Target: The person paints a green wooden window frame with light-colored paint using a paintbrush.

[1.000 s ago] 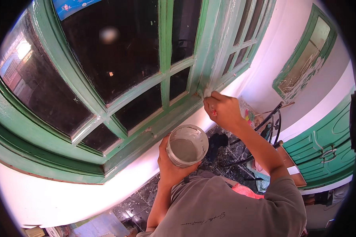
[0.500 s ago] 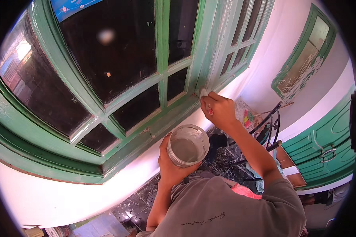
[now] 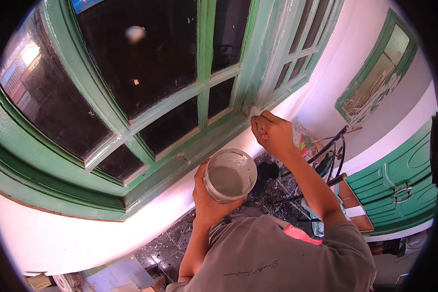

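Note:
My left hand (image 3: pixel 207 204) is wrapped round a clear plastic tub (image 3: pixel 231 163), which tilts toward me and holds grey-white paint (image 3: pixel 225 181). My right hand (image 3: pixel 273 134) is closed on a paintbrush (image 3: pixel 252 112). Its pale bristles touch the corner of the green window frame (image 3: pixel 185 158), where the sill meets the side post. A bit of red shows between my fingers, perhaps part of the handle; most of the handle is hidden. The frame's wood is streaked with pale paint around dark panes of glass (image 3: pixel 141 63).
Below the sill runs a white wall (image 3: pixel 82 233). On the right stand a black metal-framed chair (image 3: pixel 337 151), a green double door (image 3: pixel 404 180) and another green window (image 3: pixel 374 73). Dark floor tiles (image 3: pixel 168 250) are speckled with white. Boards and boxes (image 3: pixel 112 280) lie at lower left.
The brush and my right hand have shifted slightly right and down in the picture, along with the frame corner. The tub tilts a little more toward me, showing more paint.

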A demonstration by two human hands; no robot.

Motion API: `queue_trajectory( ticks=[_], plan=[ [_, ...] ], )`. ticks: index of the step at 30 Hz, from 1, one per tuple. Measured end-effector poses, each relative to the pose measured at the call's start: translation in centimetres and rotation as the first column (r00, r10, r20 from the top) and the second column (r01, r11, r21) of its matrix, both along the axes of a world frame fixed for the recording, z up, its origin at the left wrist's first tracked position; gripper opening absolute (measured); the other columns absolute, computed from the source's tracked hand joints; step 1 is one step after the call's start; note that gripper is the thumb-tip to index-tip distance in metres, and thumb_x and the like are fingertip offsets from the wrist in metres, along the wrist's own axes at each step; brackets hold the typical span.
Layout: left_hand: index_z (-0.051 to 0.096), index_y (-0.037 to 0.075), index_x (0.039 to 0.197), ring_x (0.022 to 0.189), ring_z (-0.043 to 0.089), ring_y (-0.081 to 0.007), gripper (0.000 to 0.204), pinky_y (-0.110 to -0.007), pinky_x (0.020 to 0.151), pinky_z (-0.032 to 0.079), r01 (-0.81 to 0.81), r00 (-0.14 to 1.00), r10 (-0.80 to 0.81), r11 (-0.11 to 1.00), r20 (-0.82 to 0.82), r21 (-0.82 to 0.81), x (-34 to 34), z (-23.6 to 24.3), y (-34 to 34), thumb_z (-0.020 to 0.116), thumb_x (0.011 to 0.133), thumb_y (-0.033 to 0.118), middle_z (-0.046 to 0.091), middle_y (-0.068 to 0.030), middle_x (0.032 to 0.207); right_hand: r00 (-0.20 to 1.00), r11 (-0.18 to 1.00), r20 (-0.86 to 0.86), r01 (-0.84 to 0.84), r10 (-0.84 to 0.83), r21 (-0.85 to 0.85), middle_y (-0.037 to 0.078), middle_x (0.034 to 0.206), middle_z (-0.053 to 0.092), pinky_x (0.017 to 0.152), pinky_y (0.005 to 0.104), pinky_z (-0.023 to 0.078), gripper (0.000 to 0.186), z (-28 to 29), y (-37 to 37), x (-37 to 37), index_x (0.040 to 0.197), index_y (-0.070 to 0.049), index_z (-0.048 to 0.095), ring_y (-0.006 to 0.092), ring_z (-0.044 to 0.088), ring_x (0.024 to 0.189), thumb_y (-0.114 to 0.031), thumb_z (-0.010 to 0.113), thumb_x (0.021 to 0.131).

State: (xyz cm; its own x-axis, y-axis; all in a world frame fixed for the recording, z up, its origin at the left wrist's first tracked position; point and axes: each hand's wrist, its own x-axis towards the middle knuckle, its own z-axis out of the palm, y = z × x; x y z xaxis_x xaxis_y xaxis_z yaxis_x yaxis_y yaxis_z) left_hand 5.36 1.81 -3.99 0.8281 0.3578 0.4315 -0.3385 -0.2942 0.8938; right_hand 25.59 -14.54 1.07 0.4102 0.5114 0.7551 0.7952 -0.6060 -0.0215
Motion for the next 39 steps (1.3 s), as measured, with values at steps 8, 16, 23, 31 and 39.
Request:
queue_trajectory(
  ticks=[8, 16, 23, 31, 39],
  plan=[
    [0.032, 0.005, 0.156, 0.124, 0.066, -0.0327, 0.120, -0.044, 0.103, 0.055, -0.003, 1.000, 0.003, 1.000, 0.008, 0.019, -0.1, 0.3, -0.2, 0.101, 0.059, 0.023, 0.064, -0.0195, 0.136, 0.997, 0.997, -0.003, 0.075, -0.075, 0.027, 0.005, 0.077, 0.063, 0.055, 0.0362, 0.055, 0.005, -3.9, 1.3, 0.6, 0.089, -0.008, 0.075, 0.0270, 0.067, 0.060, -0.009, 0.079, 0.086],
    [0.033, 0.006, 0.156, 0.124, 0.066, -0.0329, 0.121, -0.044, 0.103, 0.055, -0.024, 1.000, 0.025, 1.000, -0.019, 0.015, -0.3, 0.1, 0.0, 0.101, 0.058, 0.025, 0.064, -0.0195, 0.136, 0.997, 0.996, -0.045, 0.060, -0.057, 0.060, 0.004, 0.078, 0.064, 0.056, 0.0362, 0.055, 0.004, -0.8, 0.5, -0.3, 0.087, -0.010, 0.076, 0.0271, 0.067, 0.061, -0.010, 0.078, 0.084],
    [0.034, 0.007, 0.155, 0.124, 0.066, -0.0328, 0.120, -0.044, 0.103, 0.055, -0.008, 1.000, 0.008, 1.000, -0.020, 0.000, -0.1, 0.0, 0.1, 0.101, 0.057, 0.025, 0.065, -0.0190, 0.136, 0.993, 0.998, -0.105, 0.045, -0.050, -0.044, 0.005, 0.080, 0.068, 0.059, 0.0385, 0.055, 0.005, -2.5, 0.3, 1.4, 0.089, -0.011, 0.078, 0.0285, 0.068, 0.064, -0.009, 0.079, 0.084],
    [0.034, 0.007, 0.155, 0.124, 0.067, -0.0332, 0.120, -0.045, 0.103, 0.055, -0.029, 0.999, 0.029, 0.999, -0.026, -0.028, -0.3, -0.1, 0.1, 0.101, 0.057, 0.023, 0.065, -0.0192, 0.136, 0.996, 1.000, -0.088, 0.019, -0.018, 0.019, 0.004, 0.075, 0.065, 0.063, 0.0395, 0.053, 0.003, 0.3, 0.9, 1.6, 0.081, -0.011, 0.075, 0.0290, 0.065, 0.062, -0.011, 0.076, 0.083],
    [0.034, 0.006, 0.154, 0.124, 0.066, -0.0337, 0.119, -0.045, 0.103, 0.054, -0.022, 1.000, 0.022, 0.998, 0.004, -0.051, -0.2, -0.4, 0.4, 0.101, 0.057, 0.022, 0.065, -0.0195, 0.135, 0.978, 0.995, -0.208, -0.034, 0.014, -0.093, 0.006, 0.076, 0.066, 0.062, 0.0403, 0.053, 0.003, 0.3, -0.9, 2.1, 0.086, -0.010, 0.077, 0.0315, 0.066, 0.064, -0.011, 0.077, 0.083]
  ],
)
